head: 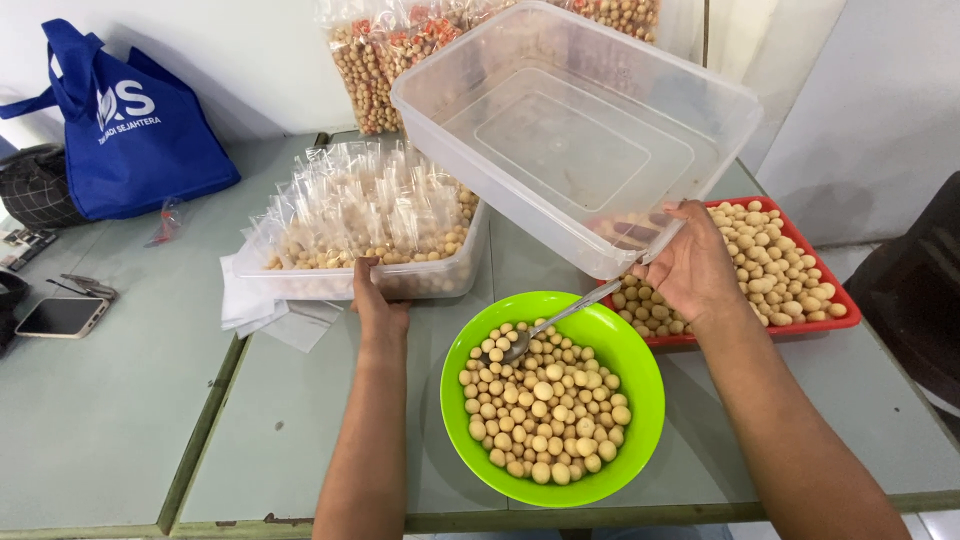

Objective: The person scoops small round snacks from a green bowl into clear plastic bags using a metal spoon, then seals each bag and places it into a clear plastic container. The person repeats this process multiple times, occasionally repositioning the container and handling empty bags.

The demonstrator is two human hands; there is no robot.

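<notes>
Blue bag (140, 125): sits far left on the worktop (100, 420), with a phone (62, 317) nearer me; both well clear of my reach.
Packed tub (370, 275): full of small clear sachets of nuts; I keep it square against the stack of empty bags.
Left hand (378, 305): fingers curled over the packed tub's near rim, gripping it so it stays put.
Green bowl (553, 398): between my arms, well filled with pale round nuts; a spoon (560, 318) lies in it, handle toward my right.
Empty clear tub (575, 130): tilted up over the red tray.
Right hand (690, 265): clenched on that tub's lower edge; I judge a firm pinch and slow tilt best.
Red tray (835, 300): nuts spread flat, just beside the bowl.
</notes>
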